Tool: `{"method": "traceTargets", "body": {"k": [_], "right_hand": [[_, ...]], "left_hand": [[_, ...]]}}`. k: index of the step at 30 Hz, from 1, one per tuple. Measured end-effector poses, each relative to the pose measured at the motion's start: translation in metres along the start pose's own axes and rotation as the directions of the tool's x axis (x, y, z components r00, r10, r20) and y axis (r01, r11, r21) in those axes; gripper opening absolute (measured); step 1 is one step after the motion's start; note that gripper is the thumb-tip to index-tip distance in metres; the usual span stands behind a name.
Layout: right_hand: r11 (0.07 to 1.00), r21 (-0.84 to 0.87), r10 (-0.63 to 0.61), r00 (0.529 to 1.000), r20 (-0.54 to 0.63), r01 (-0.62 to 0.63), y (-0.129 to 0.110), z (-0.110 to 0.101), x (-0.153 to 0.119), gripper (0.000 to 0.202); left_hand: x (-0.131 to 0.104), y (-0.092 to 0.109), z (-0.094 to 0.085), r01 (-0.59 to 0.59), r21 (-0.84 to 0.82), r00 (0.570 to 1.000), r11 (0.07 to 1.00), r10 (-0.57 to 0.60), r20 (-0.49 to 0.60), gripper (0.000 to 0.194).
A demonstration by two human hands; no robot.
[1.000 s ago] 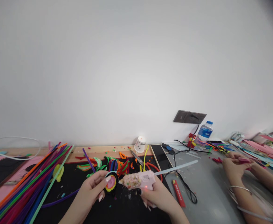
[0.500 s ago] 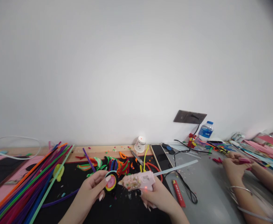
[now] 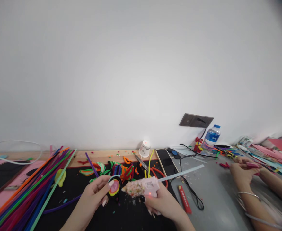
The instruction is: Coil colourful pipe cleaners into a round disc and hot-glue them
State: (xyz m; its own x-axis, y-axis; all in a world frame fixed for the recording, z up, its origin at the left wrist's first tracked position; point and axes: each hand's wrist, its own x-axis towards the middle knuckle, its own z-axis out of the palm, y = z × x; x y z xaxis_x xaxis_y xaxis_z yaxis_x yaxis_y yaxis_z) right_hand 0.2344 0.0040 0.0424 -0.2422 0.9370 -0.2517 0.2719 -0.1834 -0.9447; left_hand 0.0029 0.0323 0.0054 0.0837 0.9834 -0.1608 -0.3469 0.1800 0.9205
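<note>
My left hand [image 3: 96,194] pinches a round coil of pipe cleaner [image 3: 114,187], pink in the middle, then yellow, with a black outer ring. In my right hand [image 3: 159,202] is a pink hot glue gun [image 3: 141,187], its body crusted with coloured bits and a small red light glowing on it. A translucent glue stick [image 3: 181,173] sticks out from its back end. The gun's nozzle points left, close to the coil's right edge; whether they touch I cannot tell. Behind both hands lies a pile of bent, multicoloured pipe cleaners [image 3: 126,171].
Long pipe cleaners [image 3: 32,189] fan out at left. Scissors [image 3: 141,161], a white paper cup [image 3: 144,149], a phone [image 3: 167,163], a red lighter-like stick [image 3: 184,199] and a black cable [image 3: 196,195] lie around. A water bottle [image 3: 212,136] stands near the socket. Another person's hands [image 3: 244,170] work at right.
My hands hold nearly the same pose. The glue gun has shifted very slightly to the left, while the coil stays about where it was.
</note>
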Motion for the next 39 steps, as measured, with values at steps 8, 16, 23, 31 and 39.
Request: {"method": "traceTargets", "body": {"k": [8,16,23,31,39], "right_hand": [[1.000,0.000,0.000,1.000,0.016,0.000,-0.0012,-0.0008,-0.0009,0.031],[1.000,0.020,0.021,0.999,-0.024,-0.021,-0.0031,-0.0014,-0.0001,0.034],[0.999,-0.018,-0.043,0.999,-0.026,0.042,-0.0066,-0.0001,-0.0019,0.032],[1.000,-0.023,-0.022,0.999,-0.037,0.021,-0.0062,0.0023,-0.0025,0.031],[1.000,-0.020,-0.017,1.000,-0.006,0.017,-0.0068,0.0013,-0.0027,0.028]], "left_hand": [[0.0019,-0.0061,-0.0027,-0.012,-0.025,1.000,1.000,0.012,-0.002,0.037],[0.0043,-0.0074,-0.0050,-0.004,-0.017,1.000,1.000,0.004,0.001,0.036],[0.0028,-0.0073,-0.0040,0.012,0.011,1.000,1.000,-0.012,0.005,0.036],[0.0016,-0.0041,-0.0013,0.021,0.007,1.000,1.000,-0.021,-0.021,0.038],[0.0009,-0.0044,-0.0025,0.009,0.024,1.000,1.000,-0.008,-0.027,0.036]]}}
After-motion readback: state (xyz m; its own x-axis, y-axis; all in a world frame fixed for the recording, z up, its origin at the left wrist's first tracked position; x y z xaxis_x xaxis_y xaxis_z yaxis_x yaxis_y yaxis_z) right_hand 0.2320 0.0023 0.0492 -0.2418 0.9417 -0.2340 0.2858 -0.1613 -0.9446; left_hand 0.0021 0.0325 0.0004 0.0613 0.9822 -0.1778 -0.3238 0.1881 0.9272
